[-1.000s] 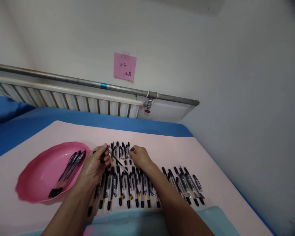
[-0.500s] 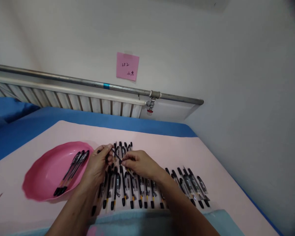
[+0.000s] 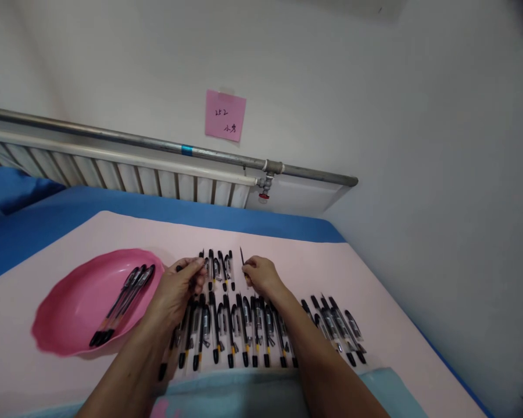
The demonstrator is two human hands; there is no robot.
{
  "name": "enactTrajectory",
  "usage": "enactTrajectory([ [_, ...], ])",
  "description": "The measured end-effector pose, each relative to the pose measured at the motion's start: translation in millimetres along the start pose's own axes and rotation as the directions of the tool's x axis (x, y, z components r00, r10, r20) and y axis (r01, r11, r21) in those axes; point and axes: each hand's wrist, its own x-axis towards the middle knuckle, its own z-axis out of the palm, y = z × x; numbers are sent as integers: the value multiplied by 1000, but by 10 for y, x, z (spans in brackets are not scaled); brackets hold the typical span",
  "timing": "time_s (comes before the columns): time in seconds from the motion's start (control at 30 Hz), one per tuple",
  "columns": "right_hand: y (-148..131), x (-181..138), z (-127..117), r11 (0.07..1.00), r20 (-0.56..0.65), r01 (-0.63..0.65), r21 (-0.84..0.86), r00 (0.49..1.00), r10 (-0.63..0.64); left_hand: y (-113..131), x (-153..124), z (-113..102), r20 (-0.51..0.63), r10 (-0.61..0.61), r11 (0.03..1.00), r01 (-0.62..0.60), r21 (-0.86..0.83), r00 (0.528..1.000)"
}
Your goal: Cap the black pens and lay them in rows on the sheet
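My left hand is closed beside the pink bowl's right rim, and a black end of a pen shows above its fingers; the rest is hidden. To the right, my right hand pinches a thin dark pen refill, its tip pointing up and away from me. Between the hands lies a short row of taken-apart pens with black caps. A longer row of pen parts, with clear barrels, caps and small clips, runs nearer to me, partly under my right forearm.
A pink scalloped bowl at left holds several capped pens. More pen parts lie at right. Light blue cloth covers the front edge. Behind the pink tabletop are a radiator, a pipe and the wall.
My right hand has moved away from my left, to the right and slightly up, carrying the refill, which now stands steeper. My left hand has barely moved.
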Motion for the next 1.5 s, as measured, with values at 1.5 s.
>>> enactTrajectory([
  [1.5, -101, -207, -18, 828, 101, 292, -479, 955, -278, 21, -61, 121, 28, -312, 930, 311, -195, 950],
])
